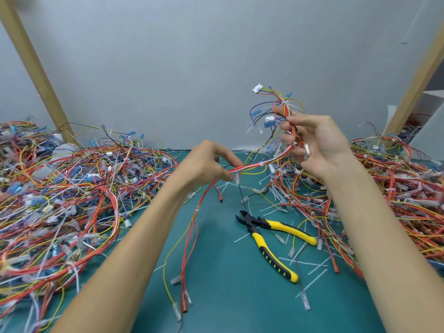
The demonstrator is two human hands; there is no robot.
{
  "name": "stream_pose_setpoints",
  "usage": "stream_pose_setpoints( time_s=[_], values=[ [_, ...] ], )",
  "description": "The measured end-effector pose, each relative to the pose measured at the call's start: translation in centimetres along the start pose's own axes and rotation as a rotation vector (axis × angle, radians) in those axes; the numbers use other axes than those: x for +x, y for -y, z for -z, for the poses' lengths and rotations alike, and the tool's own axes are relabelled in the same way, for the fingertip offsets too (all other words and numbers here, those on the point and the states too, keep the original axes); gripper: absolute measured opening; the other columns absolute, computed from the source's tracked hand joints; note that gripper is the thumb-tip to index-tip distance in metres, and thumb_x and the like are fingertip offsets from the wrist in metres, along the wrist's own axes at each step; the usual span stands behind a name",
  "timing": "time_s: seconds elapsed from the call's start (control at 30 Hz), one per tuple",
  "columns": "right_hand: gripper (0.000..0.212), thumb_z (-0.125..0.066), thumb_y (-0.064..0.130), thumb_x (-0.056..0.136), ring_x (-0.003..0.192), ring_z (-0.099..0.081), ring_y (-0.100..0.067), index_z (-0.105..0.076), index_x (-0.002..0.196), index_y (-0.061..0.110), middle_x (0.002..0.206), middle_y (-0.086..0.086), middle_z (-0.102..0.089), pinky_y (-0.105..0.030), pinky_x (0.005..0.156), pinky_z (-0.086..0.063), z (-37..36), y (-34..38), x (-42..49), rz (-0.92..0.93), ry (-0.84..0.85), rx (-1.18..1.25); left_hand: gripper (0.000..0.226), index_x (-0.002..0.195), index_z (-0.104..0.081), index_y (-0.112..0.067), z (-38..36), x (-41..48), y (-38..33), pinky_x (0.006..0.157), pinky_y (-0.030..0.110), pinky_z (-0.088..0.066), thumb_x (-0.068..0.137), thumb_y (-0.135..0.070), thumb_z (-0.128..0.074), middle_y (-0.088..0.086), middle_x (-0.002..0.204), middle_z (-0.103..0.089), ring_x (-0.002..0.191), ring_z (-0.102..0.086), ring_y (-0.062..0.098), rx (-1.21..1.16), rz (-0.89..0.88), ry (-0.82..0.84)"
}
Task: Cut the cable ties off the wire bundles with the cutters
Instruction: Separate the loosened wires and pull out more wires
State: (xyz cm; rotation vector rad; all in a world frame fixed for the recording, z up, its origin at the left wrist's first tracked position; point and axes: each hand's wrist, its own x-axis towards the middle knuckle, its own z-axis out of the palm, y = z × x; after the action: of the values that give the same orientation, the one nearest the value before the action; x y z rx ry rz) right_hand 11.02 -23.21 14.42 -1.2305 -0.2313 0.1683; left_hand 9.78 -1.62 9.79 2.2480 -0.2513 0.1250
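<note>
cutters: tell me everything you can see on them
The cutters lie flat on the green mat, held by neither the left hand nor the right hand. Black metal-looking head pointing up-left, jaws looking slightly parted; two yellow-and-black grips splayed toward lower right. A thin wire with a clear terminal lies between the grips; white tie offcuts lie around.

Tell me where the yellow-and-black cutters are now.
In the head view, the yellow-and-black cutters lie on the green mat, right of centre, below the right hand, near the right wire pile.
</note>
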Motion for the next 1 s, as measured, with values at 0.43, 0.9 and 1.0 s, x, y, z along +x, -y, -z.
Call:
stream_pose_setpoints(
  time_s=[0.43,0.9,1.0],
  values=[
    [0.026,-0.043,0.014,0.093,0.048,-0.034,-0.007,-0.067,0.084,0.016,0.067,0.004,-0.044,-0.017,0.040,-0.011,2.0,1.3,-0.3,0.037,-0.104,0.083,0.013,0.098,-0.065,-0.009,1.3,-1.3,0.6,0.073,0.030,-0.058,0.099,-0.015,-0.053,0.007,0.093,-0.060,0.075,-0.070,0.023,-0.125,0.087,0.745],
    [0.034,-0.037,0.015,0.093,0.046,-0.037,-0.008,-0.056,0.120,0.005,0.065,-0.002,-0.050,-0.014,0.035,-0.021,1.3,0.8,-0.3,-0.069,0.022,-0.167,0.020,0.093,-0.056,-0.011,1.7,0.2,-0.6,0.042,0.011,-0.035,0.104,-0.014,-0.039,-0.005,0.072,-0.047,0.048,-0.044,0.002,-0.797,0.044,0.110],
    [0.033,-0.038,0.015,0.094,0.048,-0.036,-0.009,-0.062,0.114,0.004,0.068,-0.001,-0.051,-0.014,0.032,-0.026,1.3,0.6,-0.3,-0.075,0.053,-0.233,0.020,0.092,-0.056,-0.009,1.7,0.4,-0.5,0.040,0.011,-0.036,0.104,-0.013,-0.040,-0.002,0.074,-0.046,0.047,-0.044,0.002,-0.843,0.067,0.053]
  ],
)
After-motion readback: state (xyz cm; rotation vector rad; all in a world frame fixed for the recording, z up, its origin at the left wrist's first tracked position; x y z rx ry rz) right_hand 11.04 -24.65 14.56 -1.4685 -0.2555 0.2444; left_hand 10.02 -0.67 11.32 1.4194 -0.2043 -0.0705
